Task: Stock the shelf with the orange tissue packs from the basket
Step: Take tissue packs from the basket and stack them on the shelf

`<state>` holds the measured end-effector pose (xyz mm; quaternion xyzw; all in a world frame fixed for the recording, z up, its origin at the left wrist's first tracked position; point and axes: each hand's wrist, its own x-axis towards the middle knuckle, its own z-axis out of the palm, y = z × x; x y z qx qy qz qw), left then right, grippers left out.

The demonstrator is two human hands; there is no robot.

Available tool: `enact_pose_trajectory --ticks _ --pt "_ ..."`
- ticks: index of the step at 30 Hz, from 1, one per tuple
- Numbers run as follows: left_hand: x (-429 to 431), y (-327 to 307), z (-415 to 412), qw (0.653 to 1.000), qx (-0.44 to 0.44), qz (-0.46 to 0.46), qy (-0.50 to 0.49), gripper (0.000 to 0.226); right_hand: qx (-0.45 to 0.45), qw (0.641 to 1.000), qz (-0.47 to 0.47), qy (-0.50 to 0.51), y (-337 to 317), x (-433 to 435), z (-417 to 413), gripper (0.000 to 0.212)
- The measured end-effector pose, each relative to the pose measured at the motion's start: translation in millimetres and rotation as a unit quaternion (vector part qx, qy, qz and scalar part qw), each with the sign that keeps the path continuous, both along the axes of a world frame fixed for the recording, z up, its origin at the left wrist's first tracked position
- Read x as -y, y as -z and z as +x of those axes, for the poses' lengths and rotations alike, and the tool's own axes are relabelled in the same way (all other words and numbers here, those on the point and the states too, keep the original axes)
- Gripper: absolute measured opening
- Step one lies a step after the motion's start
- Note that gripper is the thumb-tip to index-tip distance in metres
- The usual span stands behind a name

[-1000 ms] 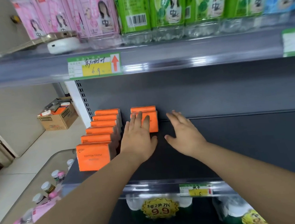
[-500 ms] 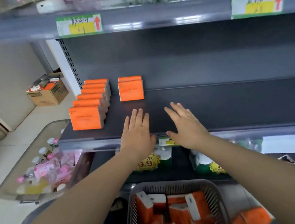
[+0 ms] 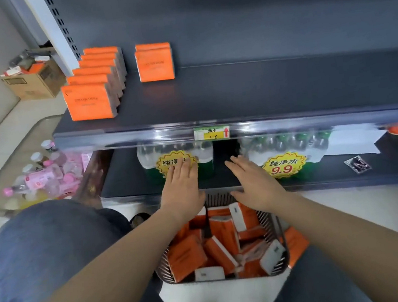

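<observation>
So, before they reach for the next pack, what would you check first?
1. Left hand free: ok, fingers straight, holding nothing.
2. Right hand free: ok, empty too.
3. Dark slatted basket within reach: ok, directly below both hands.
4. Orange tissue packs in it: ok, many, lying jumbled.
5. Dark grey shelf has room: ok, bare beside the short back row.
6. Which pack each hand will take: cannot tell.

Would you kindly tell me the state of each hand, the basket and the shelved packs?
left hand: open, holds nothing.
right hand: open, holds nothing.
dark mesh basket: on the floor, holds jumbled orange tissue packs.
left row of orange packs on the dark shelf: upright, in file.
second row of two orange packs: upright.
</observation>
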<state>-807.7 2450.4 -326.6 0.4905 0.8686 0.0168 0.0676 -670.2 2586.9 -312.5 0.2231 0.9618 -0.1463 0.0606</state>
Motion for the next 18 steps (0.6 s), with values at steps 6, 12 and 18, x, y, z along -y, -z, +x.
enact_pose_trajectory --ticks 6,12,18 --pt "11.0 45.5 14.2 0.997 0.056 -0.042 0.014 0.072 0.067 0.997 -0.048 -0.013 48.6 -1.2 19.1 0.076" --pt "16.8 94.9 25.6 0.990 0.099 -0.100 0.030 0.067 0.131 0.989 -0.046 -0.048 82.1 -5.5 26.4 0.072" --pt "13.2 139.4 35.6 0.975 0.117 -0.163 0.092 0.061 0.197 0.973 -0.027 -0.121 113.9 -19.1 21.0 0.081"
